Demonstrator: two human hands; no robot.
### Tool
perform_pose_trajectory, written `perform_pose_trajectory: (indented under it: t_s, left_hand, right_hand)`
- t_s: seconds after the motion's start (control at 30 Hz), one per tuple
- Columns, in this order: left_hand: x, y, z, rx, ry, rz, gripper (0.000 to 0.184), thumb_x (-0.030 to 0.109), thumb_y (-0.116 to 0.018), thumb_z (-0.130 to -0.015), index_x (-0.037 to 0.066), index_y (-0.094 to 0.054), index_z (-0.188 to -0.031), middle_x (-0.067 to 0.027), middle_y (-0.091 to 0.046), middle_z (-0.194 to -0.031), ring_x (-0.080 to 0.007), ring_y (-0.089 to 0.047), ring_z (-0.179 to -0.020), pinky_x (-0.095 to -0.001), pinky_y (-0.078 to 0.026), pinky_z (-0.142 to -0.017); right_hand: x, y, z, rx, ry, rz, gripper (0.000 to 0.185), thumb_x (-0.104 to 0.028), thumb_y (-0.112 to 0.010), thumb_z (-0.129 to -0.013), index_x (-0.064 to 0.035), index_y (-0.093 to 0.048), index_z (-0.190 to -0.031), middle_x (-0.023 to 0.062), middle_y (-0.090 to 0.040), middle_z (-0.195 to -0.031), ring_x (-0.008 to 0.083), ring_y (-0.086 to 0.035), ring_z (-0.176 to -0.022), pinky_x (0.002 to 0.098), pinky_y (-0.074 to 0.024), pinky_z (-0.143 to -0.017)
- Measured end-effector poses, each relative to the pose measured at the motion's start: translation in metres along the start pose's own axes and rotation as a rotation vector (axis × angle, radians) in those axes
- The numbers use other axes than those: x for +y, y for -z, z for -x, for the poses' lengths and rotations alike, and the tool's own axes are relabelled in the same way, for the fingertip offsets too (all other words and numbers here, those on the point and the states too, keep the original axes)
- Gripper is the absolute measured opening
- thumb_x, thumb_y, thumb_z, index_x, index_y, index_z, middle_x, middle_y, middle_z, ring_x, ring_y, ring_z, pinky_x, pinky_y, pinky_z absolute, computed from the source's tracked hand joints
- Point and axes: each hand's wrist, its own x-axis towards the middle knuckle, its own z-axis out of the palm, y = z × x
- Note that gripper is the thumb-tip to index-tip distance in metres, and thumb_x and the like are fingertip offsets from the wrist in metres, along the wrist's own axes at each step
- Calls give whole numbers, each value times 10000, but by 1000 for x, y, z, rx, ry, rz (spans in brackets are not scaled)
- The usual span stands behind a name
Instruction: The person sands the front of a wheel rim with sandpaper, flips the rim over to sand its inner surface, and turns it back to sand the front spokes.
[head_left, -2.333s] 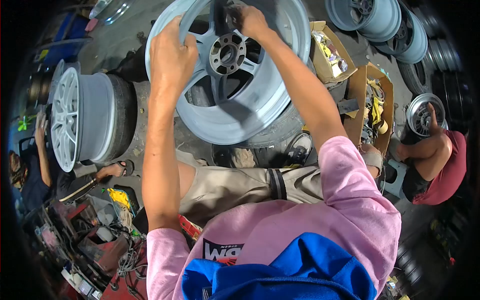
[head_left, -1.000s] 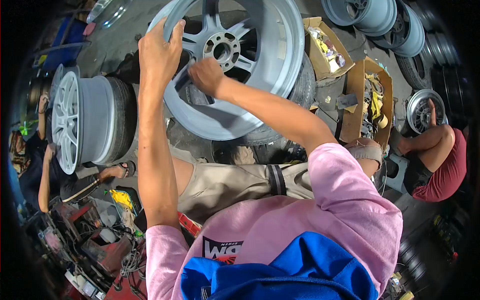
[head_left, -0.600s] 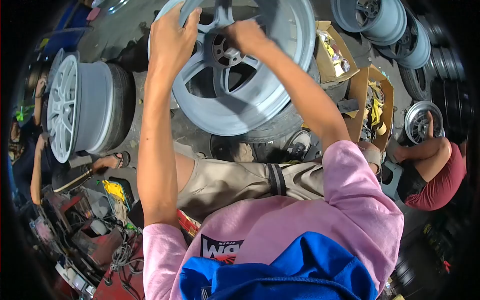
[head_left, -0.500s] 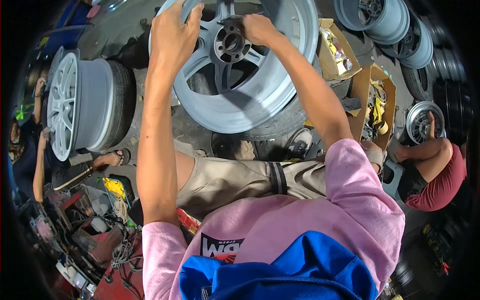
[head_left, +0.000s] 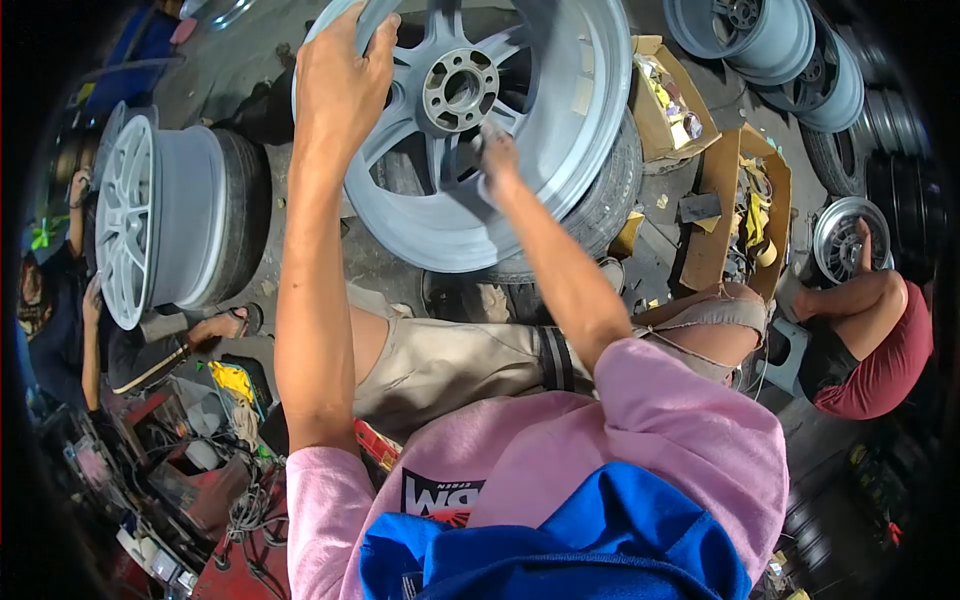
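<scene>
A large grey multi-spoke wheel rim [head_left: 440,235] leans in front of me, partly over a black tyre [head_left: 618,185]. My left hand [head_left: 345,75] is closed on its outer edge at the upper left, fingers wrapped over the lip. My right hand [head_left: 497,165] is at the spokes just below and right of the round hub [head_left: 461,90]. It is blurred by motion, its fingers curled together. Whatever small thing may be in them is too smeared to name.
Cardboard boxes [head_left: 715,235] of odds and ends stand right of the rim. Another grey rim [head_left: 185,215] is at left, beside a person's hand [head_left: 92,300]. At right a person in red shorts [head_left: 880,350] touches a small wheel [head_left: 850,240]. Stacked rims [head_left: 785,60] lie at upper right.
My right hand has moved down from the top of the hub to the spokes below it, uncovering the hub face. The rim has shifted slightly; my left hand keeps its hold.
</scene>
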Motion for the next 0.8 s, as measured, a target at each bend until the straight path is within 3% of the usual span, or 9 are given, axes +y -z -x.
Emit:
perform_pose_trajectory:
  t_s: [0.17,0.23,0.3,0.37,0.43,0.47,0.7,0.77,0.8]
  left_hand:
    - [1,-1,2,11,4,-16,386,317,-641,-961,5,-677,-1183,-144,-624,-658,-182,-495,-569,-367,-468,-633]
    - [-1,-2,2,-4,22,-32,381,318,-641,-961,7,-679,-1178,-156,-637,-673,-188,-519,-581,-367,-476,-645]
    - [-4,-4,4,50,-66,35,388,323,-637,-962,4,-680,-1180,-189,-664,-709,-211,-575,-616,-373,-494,-676]
    - [-5,-4,3,45,-57,13,398,328,-635,-962,-2,-679,-1179,-202,-669,-722,-220,-590,-630,-375,-499,-687]
    - [-5,-6,2,38,-57,-5,408,334,-633,-961,-9,-678,-1178,-215,-674,-735,-228,-605,-645,-378,-504,-698]
    - [-7,-7,1,55,-85,-22,418,339,-629,-961,-16,-676,-1177,-218,-673,-735,-245,-610,-643,-383,-503,-694]
    - [-11,2,-5,-49,42,-72,452,361,-634,-949,-14,-672,-1199,-237,-689,-781,-309,-699,-750,-394,-512,-749]
    - [-19,-2,-6,14,-25,-26,458,367,-635,-948,-9,-671,-1209,-234,-699,-808,-293,-703,-783,-385,-514,-777]
    - [-21,-5,-7,76,-99,29,465,373,-637,-948,-4,-670,-1219,-232,-709,-836,-277,-707,-817,-375,-515,-805]
  right_hand:
    - [18,-66,60,-51,-18,-173,254,-265,-524,-1051,-76,-694,-1052,-39,-544,-656,59,-447,-530,245,-358,-489]
    - [-16,-79,84,-349,110,43,294,-277,-518,-1052,-43,-683,-1118,-36,-554,-665,46,-458,-549,226,-371,-511]
    - [-45,-92,74,-406,407,199,286,-223,-525,-1032,-33,-659,-1199,60,-646,-688,151,-588,-562,308,-448,-527]
    - [-83,-91,49,-177,1016,783,295,-159,-525,-987,-21,-647,-1217,186,-698,-750,332,-681,-644,441,-504,-581]
    - [-110,-95,35,-100,960,1190,361,-98,-529,-912,-13,-626,-1250,249,-692,-799,442,-677,-730,532,-513,-660]
    - [-100,-91,10,-144,959,1495,352,-136,-546,-905,7,-621,-1218,204,-692,-750,376,-680,-678,470,-521,-607]
    - [-43,-17,31,-454,1447,1641,566,-132,-515,-890,-92,-488,-1454,101,-705,-775,250,-673,-610,412,-472,-552]
    - [-48,19,14,-621,1426,1842,616,-126,-517,-894,-102,-426,-1503,81,-723,-883,231,-698,-656,404,-505,-572]
    - [-54,30,6,-670,1147,2042,620,-111,-520,-892,-100,-425,-1504,82,-725,-890,233,-708,-672,402,-524,-582]
